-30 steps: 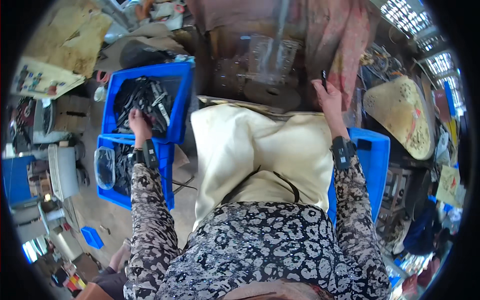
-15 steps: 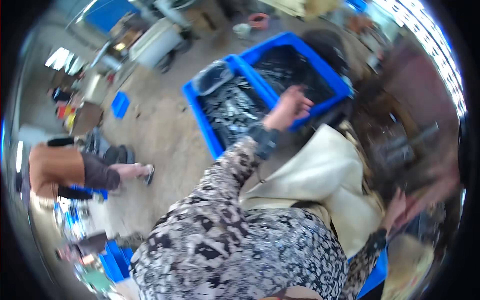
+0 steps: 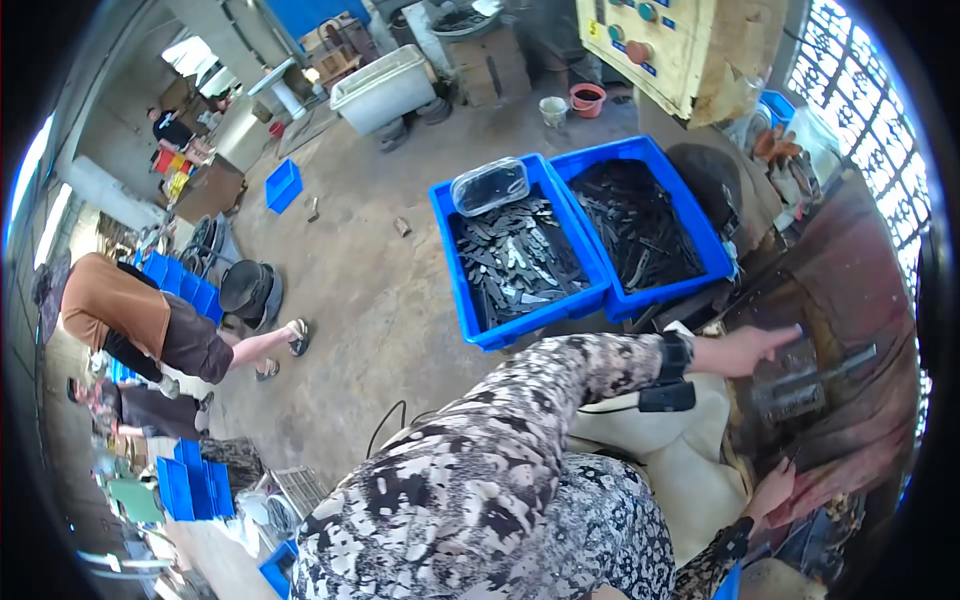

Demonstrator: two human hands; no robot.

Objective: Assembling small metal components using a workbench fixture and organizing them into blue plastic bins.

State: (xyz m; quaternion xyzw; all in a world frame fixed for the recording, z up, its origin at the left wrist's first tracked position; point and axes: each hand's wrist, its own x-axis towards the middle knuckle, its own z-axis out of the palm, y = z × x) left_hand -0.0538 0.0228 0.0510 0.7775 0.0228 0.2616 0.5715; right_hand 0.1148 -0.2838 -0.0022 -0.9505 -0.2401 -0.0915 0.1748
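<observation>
My left hand (image 3: 745, 352) reaches across to the brown-stained work surface (image 3: 850, 270). Its forefinger stretches forward and the other fingers curl in; a small greyish bit shows at the fingertip, too small to name. Just beyond lies a flat grey metal block (image 3: 790, 388) with a metal bar (image 3: 845, 366) beside it. Closer to me, my right hand (image 3: 772, 490) rests low at the surface's near edge, fingers drawn together around something thin and dark that I cannot make out. A cream cloth (image 3: 690, 430) covers my lap under the left forearm.
Two blue bins (image 3: 470, 300) (image 3: 720, 262) hold dark flat strips; a clear plastic tub (image 3: 490, 187) sits on the left one. A cream control box (image 3: 680, 50) stands beyond. One person (image 3: 120, 300) bends at the left, another person (image 3: 150, 405) behind. Blue crates (image 3: 195, 485) stand lower left.
My left hand has moved from above the right blue bin to the right, over the work surface by the metal block. My right hand stays near the surface's edge. The view has shifted.
</observation>
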